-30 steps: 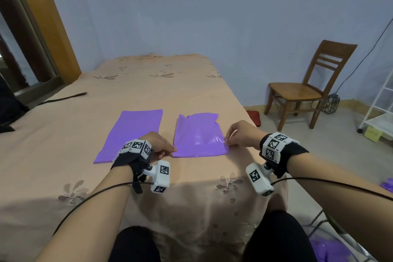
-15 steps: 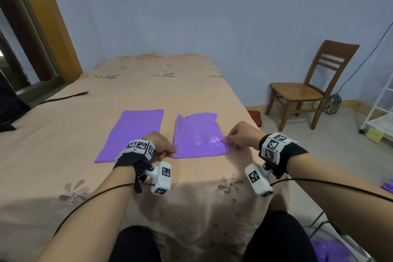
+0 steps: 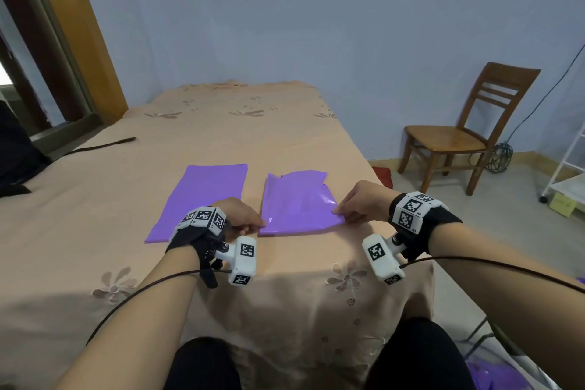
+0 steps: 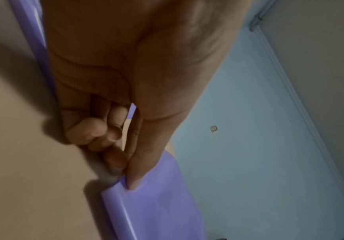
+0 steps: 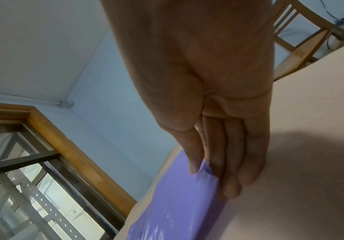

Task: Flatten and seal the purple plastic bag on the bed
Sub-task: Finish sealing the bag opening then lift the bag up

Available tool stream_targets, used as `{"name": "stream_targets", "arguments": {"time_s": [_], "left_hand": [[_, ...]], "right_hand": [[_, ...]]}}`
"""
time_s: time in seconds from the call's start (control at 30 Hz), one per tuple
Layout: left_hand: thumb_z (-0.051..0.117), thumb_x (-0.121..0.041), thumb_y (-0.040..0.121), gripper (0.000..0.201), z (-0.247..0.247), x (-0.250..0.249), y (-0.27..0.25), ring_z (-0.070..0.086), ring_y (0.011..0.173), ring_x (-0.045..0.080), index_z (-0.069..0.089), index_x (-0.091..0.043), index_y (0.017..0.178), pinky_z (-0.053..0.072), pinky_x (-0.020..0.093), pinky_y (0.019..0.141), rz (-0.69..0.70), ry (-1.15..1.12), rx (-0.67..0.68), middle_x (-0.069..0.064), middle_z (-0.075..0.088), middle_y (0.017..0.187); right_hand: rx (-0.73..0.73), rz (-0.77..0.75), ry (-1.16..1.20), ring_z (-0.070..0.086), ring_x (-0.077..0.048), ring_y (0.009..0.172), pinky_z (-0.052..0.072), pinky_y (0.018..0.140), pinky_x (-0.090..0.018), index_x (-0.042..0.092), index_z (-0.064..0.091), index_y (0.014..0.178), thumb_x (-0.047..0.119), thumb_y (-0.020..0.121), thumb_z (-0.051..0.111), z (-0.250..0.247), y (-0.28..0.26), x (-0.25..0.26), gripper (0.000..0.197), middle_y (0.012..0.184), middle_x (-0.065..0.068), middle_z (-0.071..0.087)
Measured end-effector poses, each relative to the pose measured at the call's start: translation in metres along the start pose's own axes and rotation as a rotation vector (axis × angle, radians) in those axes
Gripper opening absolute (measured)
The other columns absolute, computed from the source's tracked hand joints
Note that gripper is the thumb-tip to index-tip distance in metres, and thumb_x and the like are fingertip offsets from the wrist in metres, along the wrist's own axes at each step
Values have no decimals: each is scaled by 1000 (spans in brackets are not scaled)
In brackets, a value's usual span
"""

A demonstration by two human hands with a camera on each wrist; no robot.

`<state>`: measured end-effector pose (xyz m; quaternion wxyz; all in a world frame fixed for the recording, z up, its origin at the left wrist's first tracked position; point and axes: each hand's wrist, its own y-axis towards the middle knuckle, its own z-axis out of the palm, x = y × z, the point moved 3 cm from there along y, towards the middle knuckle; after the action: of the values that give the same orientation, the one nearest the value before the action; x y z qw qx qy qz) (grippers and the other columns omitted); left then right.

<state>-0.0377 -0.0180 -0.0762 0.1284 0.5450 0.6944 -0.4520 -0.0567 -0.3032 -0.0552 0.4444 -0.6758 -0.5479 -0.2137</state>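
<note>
A glossy purple plastic bag (image 3: 297, 203) lies on the peach bedsheet (image 3: 221, 142) near the bed's front edge, slightly puffed, with a ragged far end. My left hand (image 3: 261, 224) pinches its near left corner. In the left wrist view the thumb and forefinger of the left hand (image 4: 128, 176) close on that corner of the bag (image 4: 156, 211). My right hand (image 3: 338, 209) pinches the bag's right edge close to the near corner. In the right wrist view the right hand (image 5: 202, 169) holds the raised edge of the bag (image 5: 177, 203) between thumb and fingers.
A second purple bag (image 3: 202, 199) lies flat just left of the first. A black strap (image 3: 104, 146) and a dark bundle (image 3: 15, 161) lie at the bed's left side. A wooden chair (image 3: 456, 139) and a white rack (image 3: 566, 180) stand on the floor to the right.
</note>
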Motion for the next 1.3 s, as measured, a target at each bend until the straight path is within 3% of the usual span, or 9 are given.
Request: {"name": "stream_targets", "arguments": {"time_s": [0.1, 0.23, 0.33, 0.5, 0.67, 0.8, 1.0, 1.13, 1.3], "left_hand": [[85, -25, 60, 24, 0, 1, 0, 48, 59, 20, 73, -9, 72, 39, 35, 71, 17, -45, 42, 10, 59, 69], [83, -17, 69, 19, -2, 2, 0, 54, 55, 18, 68, -7, 61, 44, 28, 62, 16, -70, 59, 10, 62, 62], [86, -22, 53, 21, -5, 7, 3, 53, 60, 21, 70, -10, 57, 41, 33, 72, -4, -70, 73, 9, 61, 61], [80, -9, 77, 16, -9, 6, 0, 50, 55, 18, 71, -4, 65, 42, 28, 60, -31, -78, 94, 8, 58, 59], [89, -26, 50, 30, -6, 3, 7, 49, 71, 24, 77, -5, 68, 40, 33, 72, -4, -17, 100, 9, 59, 67], [72, -8, 85, 15, -2, 3, 8, 57, 61, 19, 60, -4, 77, 50, 25, 58, 45, -89, -13, 9, 60, 69], [94, -57, 41, 50, -7, 8, 26, 46, 77, 27, 73, -13, 53, 38, 36, 77, -47, -13, 101, 10, 58, 71], [82, -38, 77, 40, -3, 5, 14, 39, 61, 19, 69, -15, 47, 31, 30, 66, -82, -18, 135, 2, 50, 57], [83, -30, 77, 39, -1, 7, 14, 39, 50, 16, 66, -13, 48, 29, 26, 57, -72, -62, 87, 0, 47, 49]], "right_hand": [[54, 40, 99, 67, -32, 83, 58, 85, -44, -19, 61, 111, 0, 80, 75, 0, -2, -1, 39, 102, -30, 67], [81, 62, 231, 69, -29, 69, 62, 68, -38, -12, 63, 97, -12, 80, 69, 3, -5, -2, 17, 86, -23, 67], [31, 57, 258, 67, -25, 66, 61, 64, -33, -6, 63, 80, -13, 80, 68, 3, -5, -2, 9, 77, -18, 66], [21, 56, 282, 69, -22, 60, 62, 60, -31, -6, 64, 77, -12, 78, 71, 3, -5, -3, 9, 70, -16, 69], [-13, 37, 294, 67, -26, 67, 62, 60, -31, -5, 63, 74, -12, 76, 73, 0, -6, -4, 13, 75, -18, 67], [-10, 41, 288, 69, -23, 60, 62, 56, -29, -7, 64, 80, -12, 76, 73, 3, -7, -3, 12, 75, -18, 68], [3, 41, 316, 68, -25, 60, 61, 54, -30, -9, 63, 78, -15, 78, 70, 1, -9, -1, 9, 73, -18, 66], [7, 75, 319, 67, -25, 61, 62, 60, -32, -10, 63, 80, -13, 81, 67, -2, -9, -4, 5, 61, -15, 68], [29, 102, 375, 69, -29, 56, 62, 62, -37, -13, 61, 83, -14, 83, 64, -2, -8, -8, 3, 68, -19, 67]]}}
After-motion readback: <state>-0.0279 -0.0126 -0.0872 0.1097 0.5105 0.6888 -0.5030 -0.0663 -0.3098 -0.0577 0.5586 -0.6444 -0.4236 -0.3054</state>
